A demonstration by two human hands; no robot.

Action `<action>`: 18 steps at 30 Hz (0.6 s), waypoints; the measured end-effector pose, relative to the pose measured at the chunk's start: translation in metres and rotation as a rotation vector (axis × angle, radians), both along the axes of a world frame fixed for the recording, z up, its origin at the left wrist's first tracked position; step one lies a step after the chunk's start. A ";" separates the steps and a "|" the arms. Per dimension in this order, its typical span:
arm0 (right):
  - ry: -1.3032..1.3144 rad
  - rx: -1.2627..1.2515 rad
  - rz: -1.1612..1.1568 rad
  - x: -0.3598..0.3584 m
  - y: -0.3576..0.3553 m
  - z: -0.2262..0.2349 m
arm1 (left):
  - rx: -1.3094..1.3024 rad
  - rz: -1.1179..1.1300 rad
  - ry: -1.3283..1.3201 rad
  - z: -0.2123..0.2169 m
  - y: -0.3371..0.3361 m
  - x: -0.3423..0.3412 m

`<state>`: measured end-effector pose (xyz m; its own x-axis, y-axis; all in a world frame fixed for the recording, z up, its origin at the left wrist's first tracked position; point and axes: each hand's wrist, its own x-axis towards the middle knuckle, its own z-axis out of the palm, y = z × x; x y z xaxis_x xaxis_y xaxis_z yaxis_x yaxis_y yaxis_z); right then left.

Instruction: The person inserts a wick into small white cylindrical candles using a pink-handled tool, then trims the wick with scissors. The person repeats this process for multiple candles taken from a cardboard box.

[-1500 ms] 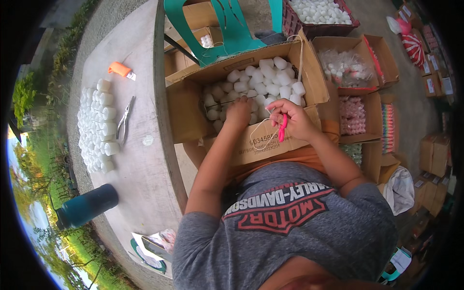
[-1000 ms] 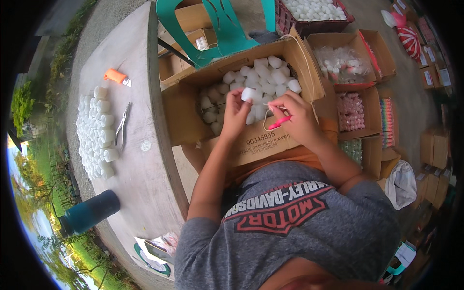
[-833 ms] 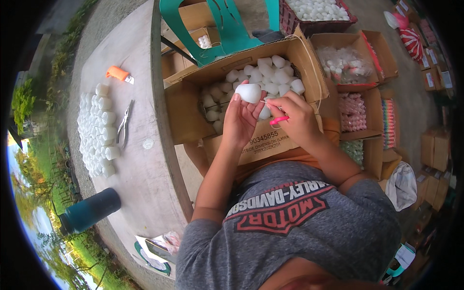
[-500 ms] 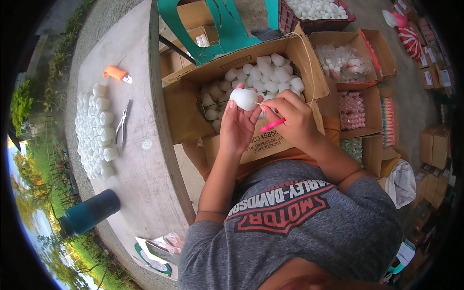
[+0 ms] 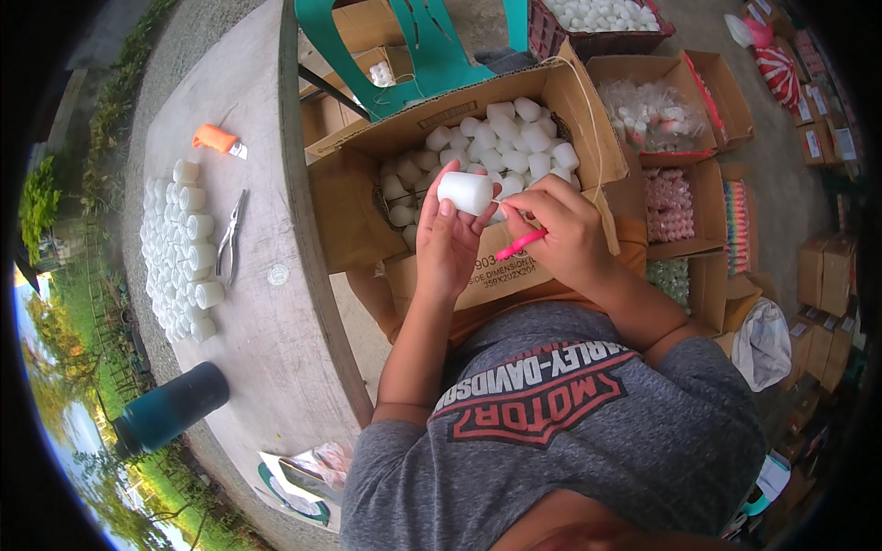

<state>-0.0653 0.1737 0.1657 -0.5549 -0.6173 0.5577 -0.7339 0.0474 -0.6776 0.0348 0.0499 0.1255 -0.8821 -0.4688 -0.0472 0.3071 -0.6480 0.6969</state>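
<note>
My left hand [image 5: 446,248] is closed around a white, smooth, short cylinder [image 5: 466,194] with one rounded end, held above an open cardboard box [image 5: 354,207]. Many similar white pieces [image 5: 505,138] lie in that box. My right hand [image 5: 568,225] is pinched just right of the cylinder, gripping a slim pink tool [image 5: 521,244] whose lower part sticks out below the fingers. A thin pale tip or strand shows between the right fingertips and the cylinder's right end; whether it touches I cannot tell.
On the table [image 5: 285,367] at left stand rows of white cylinders [image 5: 179,257], pliers [image 5: 231,239], an orange-handled tool [image 5: 214,138] and a dark blue bottle [image 5: 175,404]. Beyond the box is a green plastic chair [image 5: 432,55]. Cartons [image 5: 684,207] and a filled crate [image 5: 602,41] line the right.
The white cylinder has turned in my left hand, so its straight side and right end show more. My right hand with the pink tool has shifted slightly.
</note>
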 end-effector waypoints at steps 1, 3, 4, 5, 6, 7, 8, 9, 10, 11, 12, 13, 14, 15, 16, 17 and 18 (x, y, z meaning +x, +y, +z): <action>0.017 -0.001 0.002 -0.001 0.001 0.000 | -0.021 0.001 -0.004 0.000 0.000 0.000; 0.032 0.002 0.005 -0.002 0.002 0.001 | -0.119 0.027 -0.014 -0.002 0.000 0.001; 0.029 0.006 0.006 -0.003 0.002 0.002 | -0.168 0.039 -0.019 -0.003 0.000 0.001; 0.026 0.011 0.007 -0.003 0.003 0.002 | -0.150 0.039 -0.018 -0.002 0.001 0.001; 0.015 0.020 0.003 -0.002 0.003 0.004 | -0.131 0.039 -0.016 0.000 0.001 0.001; 0.004 0.029 -0.001 -0.001 0.003 0.005 | -0.113 0.039 -0.015 0.001 0.002 0.001; -0.008 0.037 -0.004 -0.001 0.002 0.006 | -0.133 0.020 -0.012 0.000 0.002 0.002; -0.019 0.044 0.004 -0.001 0.003 0.006 | -0.154 0.001 -0.009 -0.001 0.002 0.003; -0.030 0.051 0.013 -0.001 0.003 0.005 | -0.174 -0.017 -0.006 -0.002 0.002 0.003; -0.042 0.058 0.021 -0.001 0.003 0.005 | -0.165 -0.019 0.013 -0.003 0.001 0.004; -0.064 0.062 0.040 -0.002 0.004 0.005 | -0.156 -0.021 0.032 -0.003 0.000 0.004; -0.085 0.066 0.059 -0.004 0.004 0.006 | -0.147 -0.023 0.051 -0.004 -0.001 0.005; -0.107 0.069 0.078 -0.005 0.004 0.007 | -0.105 -0.006 0.040 -0.003 -0.002 0.005; -0.172 0.037 0.057 -0.005 0.003 0.006 | -0.064 0.010 0.029 -0.001 -0.003 0.005; -0.238 0.004 0.037 -0.005 0.003 0.006 | -0.024 0.026 0.018 0.002 -0.003 0.004; -0.303 -0.029 0.016 -0.005 0.002 0.005 | -0.008 0.051 -0.006 0.005 -0.003 0.003; -0.275 -0.031 0.033 -0.006 0.004 0.003 | -0.010 0.060 -0.012 0.005 -0.003 0.004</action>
